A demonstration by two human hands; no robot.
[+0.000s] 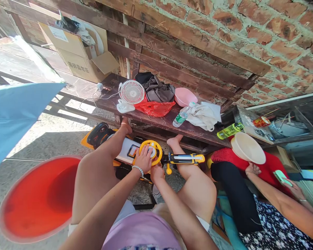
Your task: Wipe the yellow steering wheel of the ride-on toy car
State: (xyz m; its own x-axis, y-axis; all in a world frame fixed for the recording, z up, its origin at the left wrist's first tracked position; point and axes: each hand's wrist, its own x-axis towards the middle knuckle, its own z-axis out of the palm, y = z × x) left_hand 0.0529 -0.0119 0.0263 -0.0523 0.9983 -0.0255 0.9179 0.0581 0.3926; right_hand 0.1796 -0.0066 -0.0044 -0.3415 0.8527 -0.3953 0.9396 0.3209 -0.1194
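Note:
Between my legs stands a yellow, white and black ride-on toy vehicle [125,148] with a yellow steering wheel [160,150]. My left hand [143,160], with a beaded bracelet at the wrist, lies across the left part of the wheel, its fingers stretched over the pale hub [152,152]. Just below the rim my right hand [157,173] is closed; whatever its fingers hold is hidden. From the wheel a yellow and black arm [187,159] extends to the right, beside a small yellow knob [169,169]. A black seat [101,135] is at the vehicle's left end.
A red tub [39,198] stands at left. On the bench are a cardboard box [79,66], a fan [131,92], a red bag [156,108] and a water bottle [181,118]. At right, another person's hands are near a cream bowl [247,147] and a green object [283,177].

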